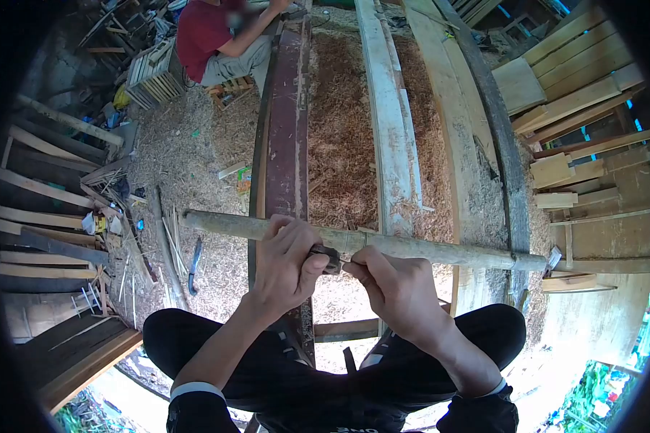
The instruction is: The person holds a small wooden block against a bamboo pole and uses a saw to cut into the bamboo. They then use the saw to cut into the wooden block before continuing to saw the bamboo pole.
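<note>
A long bamboo pole lies crosswise over the boards in front of me. My left hand is closed around a small dark tool beside the pole's near side. Just to the right, my right hand is closed in a pinch at the tool's right end; a small pale bit shows at its fingertips, too small to name. Both hands are close together over the gap between the maroon board and the white board.
Another person sits at the upper left by a slatted crate. A machete lies on the shavings-covered ground at left. Long planks extend forward on the right. Stacked wood stands at far right.
</note>
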Motion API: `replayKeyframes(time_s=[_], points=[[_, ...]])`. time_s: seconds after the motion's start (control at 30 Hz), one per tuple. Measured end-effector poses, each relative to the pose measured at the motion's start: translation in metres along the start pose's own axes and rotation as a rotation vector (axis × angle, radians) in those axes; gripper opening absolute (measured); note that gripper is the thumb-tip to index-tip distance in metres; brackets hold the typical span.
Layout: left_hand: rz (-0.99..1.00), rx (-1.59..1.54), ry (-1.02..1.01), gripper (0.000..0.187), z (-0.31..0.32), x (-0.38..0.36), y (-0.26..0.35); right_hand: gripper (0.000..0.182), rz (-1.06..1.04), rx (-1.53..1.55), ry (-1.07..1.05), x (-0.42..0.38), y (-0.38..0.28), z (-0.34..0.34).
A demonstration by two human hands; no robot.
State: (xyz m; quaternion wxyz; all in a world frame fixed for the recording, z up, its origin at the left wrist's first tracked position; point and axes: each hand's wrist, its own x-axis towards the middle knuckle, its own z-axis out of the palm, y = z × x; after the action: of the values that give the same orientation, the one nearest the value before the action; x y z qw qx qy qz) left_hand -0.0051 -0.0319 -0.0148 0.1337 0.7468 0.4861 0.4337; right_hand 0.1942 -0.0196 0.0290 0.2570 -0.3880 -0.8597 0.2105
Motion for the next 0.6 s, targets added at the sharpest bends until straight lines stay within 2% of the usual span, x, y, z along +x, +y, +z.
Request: replayKeyframes(time_s=[0.1,0.17,0.27,0.6], points=[[-0.009,-0.043,0.033,0.051,0.004,-0.002,0.001,0.015,0.035,0.057,-0.026,0.000,0.001,0.000],[-0.192,-0.154,-0.095,0.051,0.002,-0.009,0.002,0.015,0.053,0.073,-0.040,-0.001,0.002,-0.001],[-0.245,-0.217,-0.104,0.049,0.000,-0.008,0.008,0.015,0.071,0.121,-0.068,0.001,0.001,-0.005],[-0.163,0.007,-0.263,0.041,-0.005,-0.004,0.010,0.016,0.091,0.143,-0.261,0.004,0.010,-0.009]])
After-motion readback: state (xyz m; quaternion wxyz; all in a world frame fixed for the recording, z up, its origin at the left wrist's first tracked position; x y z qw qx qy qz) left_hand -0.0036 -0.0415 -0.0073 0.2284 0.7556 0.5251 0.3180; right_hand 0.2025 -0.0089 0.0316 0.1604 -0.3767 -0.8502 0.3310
